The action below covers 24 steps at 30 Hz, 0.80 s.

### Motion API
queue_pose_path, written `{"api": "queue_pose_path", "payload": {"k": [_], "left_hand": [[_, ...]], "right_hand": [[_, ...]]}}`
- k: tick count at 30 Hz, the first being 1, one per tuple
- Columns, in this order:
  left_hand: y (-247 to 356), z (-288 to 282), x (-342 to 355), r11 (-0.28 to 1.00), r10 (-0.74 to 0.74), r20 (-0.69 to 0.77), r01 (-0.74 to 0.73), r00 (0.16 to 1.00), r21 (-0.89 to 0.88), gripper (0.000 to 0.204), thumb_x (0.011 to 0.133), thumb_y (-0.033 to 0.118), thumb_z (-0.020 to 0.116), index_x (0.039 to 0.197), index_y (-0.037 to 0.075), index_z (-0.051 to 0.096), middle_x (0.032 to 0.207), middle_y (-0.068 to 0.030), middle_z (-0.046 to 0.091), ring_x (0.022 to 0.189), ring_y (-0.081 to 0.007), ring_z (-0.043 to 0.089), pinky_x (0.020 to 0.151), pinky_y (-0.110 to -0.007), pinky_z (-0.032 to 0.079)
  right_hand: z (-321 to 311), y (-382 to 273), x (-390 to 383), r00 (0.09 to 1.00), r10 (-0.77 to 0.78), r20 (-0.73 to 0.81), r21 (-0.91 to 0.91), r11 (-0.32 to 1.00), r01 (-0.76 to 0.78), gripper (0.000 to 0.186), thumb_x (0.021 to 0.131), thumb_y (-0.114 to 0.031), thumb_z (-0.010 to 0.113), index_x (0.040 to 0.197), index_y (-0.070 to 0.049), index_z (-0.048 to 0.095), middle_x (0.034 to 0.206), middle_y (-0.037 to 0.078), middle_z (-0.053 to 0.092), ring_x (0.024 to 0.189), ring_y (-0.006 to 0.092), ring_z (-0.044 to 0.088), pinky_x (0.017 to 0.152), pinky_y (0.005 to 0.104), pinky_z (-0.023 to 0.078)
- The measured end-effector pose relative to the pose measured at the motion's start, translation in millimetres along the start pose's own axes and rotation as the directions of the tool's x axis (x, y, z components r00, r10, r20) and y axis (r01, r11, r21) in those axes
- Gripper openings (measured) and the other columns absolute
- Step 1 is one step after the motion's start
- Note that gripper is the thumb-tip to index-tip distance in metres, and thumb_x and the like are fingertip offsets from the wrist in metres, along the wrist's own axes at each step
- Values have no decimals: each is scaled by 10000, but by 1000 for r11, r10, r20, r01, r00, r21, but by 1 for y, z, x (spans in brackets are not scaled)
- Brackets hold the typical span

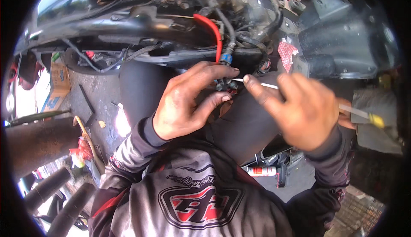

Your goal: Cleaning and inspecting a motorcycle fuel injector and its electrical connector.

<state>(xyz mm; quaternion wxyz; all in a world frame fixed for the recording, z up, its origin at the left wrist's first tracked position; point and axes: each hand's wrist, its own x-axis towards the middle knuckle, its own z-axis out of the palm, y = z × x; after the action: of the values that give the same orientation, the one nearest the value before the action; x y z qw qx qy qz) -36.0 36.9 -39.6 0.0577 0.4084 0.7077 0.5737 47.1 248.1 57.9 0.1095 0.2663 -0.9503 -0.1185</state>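
- The left hand (pixel 190 93) pinches a small dark part (pixel 223 84), with its thumb on 1 side and fingers on the other.
- That dark part is over the person's lap, in the middle, just below a blue ring (pixel 226 59) at the end of a gray hose (pixel 230 32).
- The right hand (pixel 299 106) is closed around a thin white stick (pixel 269 85). 1 finger lies along the stick, and its tip points at the dark part; I cannot tell if they touch.
- A yellow end (pixel 376 120) shows past the right hand, on the far right.
- 1 bent red hose (pixel 215 33) comes down next to the gray hose.
- A big black motorbike body (pixel 150 29) lies across the top.
- A shiny red scrap (pixel 286 55) is near a gray cover (pixel 338 40), up on the right.
- 1 white and red can (pixel 262 171) lies on its side, low down.
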Motion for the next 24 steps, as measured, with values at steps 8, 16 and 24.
{"api": "queue_pose_path", "payload": {"k": [8,16,24], "left_hand": [[13,5,8,998,-38,-113,33,993,-45,255,926,-47,604,1180,-75,617,1149,-143,684,911,-134,673,791,-249,520],[7,10,1,984,-149,-80,140,986,-109,362,957,119,647,1249,-78,565,1114,-167,664,904,-209,690,870,-343,537],[1,15,-4,928,-293,-82,263,953,-264,661,869,179,739,1392,-106,451,1186,-213,645,1035,-270,657,948,-373,504]], "right_hand": [[104,129,-58,726,617,-304,449,765,-462,230,978,-121,562,1174,-61,668,1071,142,703,913,286,706,820,351,538],[281,224,-113,504,854,-131,614,469,-634,304,985,-260,527,1056,-24,704,802,105,678,614,227,628,546,359,495],[298,141,-231,587,806,-79,471,549,-690,286,945,-318,607,981,-41,672,849,204,656,846,395,641,756,488,493]]}}
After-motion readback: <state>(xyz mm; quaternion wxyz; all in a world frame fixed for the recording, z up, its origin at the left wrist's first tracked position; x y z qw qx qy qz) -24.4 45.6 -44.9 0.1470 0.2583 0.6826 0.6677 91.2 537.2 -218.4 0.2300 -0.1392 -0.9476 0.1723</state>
